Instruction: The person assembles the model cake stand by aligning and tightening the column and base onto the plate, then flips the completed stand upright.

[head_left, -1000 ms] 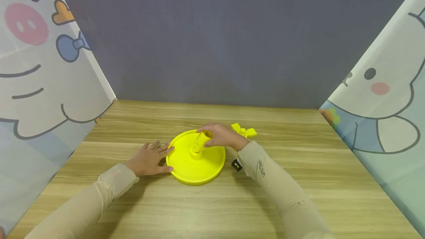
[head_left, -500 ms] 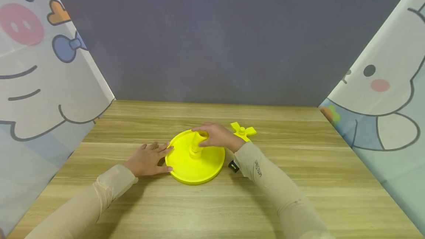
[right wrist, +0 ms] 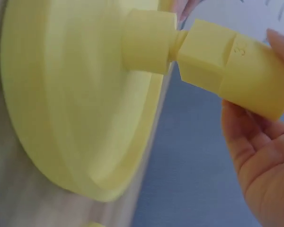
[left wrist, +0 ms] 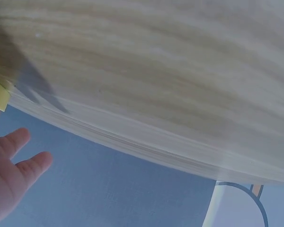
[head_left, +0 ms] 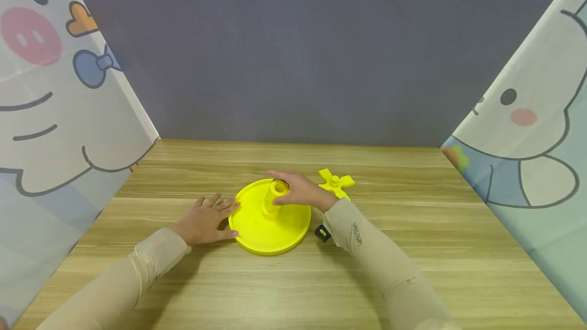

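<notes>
A yellow round base (head_left: pixel 279 236) with a raised rim and a central socket (right wrist: pixel 149 41) lies flat on the table. My left hand (head_left: pixel 205 222) has its fingers spread, with fingertips and thumb right at the base's left rim. Over the socket, my right hand (head_left: pixel 300 190) grips a hollow yellow tube (head_left: pixel 271 198) between fingers and thumb. In the right wrist view, the tube (right wrist: pixel 236 61) has flat sides and raised characters. Its narrow threaded end (right wrist: pixel 176 45) meets the socket, and the tube tilts relative to the socket's axis.
A yellow piece (head_left: pixel 336 182) with several arms and a central peg lies behind the right wrist. Beneath the right cuff is a small black object (head_left: pixel 323 233). A dark grey panel (head_left: pixel 293 65) stands along the table's back, with cartoon-printed sheets (head_left: pixel 527 116) at both sides.
The right hand has shifted slightly left with the tube, whose hollow top now faces the head camera more. The left hand and base stay put.
</notes>
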`<act>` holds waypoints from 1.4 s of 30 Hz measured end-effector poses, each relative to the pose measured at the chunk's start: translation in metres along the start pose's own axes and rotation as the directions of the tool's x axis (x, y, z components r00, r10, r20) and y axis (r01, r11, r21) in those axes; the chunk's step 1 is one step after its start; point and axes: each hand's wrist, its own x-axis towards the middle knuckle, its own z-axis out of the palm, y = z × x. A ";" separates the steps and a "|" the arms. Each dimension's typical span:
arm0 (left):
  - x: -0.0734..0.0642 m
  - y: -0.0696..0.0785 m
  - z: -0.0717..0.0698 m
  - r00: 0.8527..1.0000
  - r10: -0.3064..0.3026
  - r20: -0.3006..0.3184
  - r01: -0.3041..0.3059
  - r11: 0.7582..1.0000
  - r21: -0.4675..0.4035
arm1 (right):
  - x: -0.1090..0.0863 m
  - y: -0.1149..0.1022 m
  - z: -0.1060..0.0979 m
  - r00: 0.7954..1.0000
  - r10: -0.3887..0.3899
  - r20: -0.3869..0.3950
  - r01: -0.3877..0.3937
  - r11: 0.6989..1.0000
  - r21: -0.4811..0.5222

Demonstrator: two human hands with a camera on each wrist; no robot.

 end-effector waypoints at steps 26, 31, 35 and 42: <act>0.000 0.000 -0.001 1.000 -0.002 0.010 0.002 1.000 0.002 | -0.001 0.007 0.010 0.985 0.140 -0.099 -0.102 0.943 0.316; -0.001 0.000 0.000 1.000 -0.001 0.014 0.002 1.000 -0.003 | 0.003 0.003 0.011 0.986 0.145 -0.084 -0.114 0.949 0.295; -0.001 0.000 0.000 1.000 0.000 0.013 0.000 1.000 -0.007 | 0.006 0.001 0.012 0.982 0.163 -0.098 -0.131 0.954 0.268; -0.001 0.000 -0.001 1.000 -0.005 0.011 0.005 1.000 -0.006 | 0.004 -0.002 0.020 0.973 0.118 -0.196 -0.085 0.982 0.169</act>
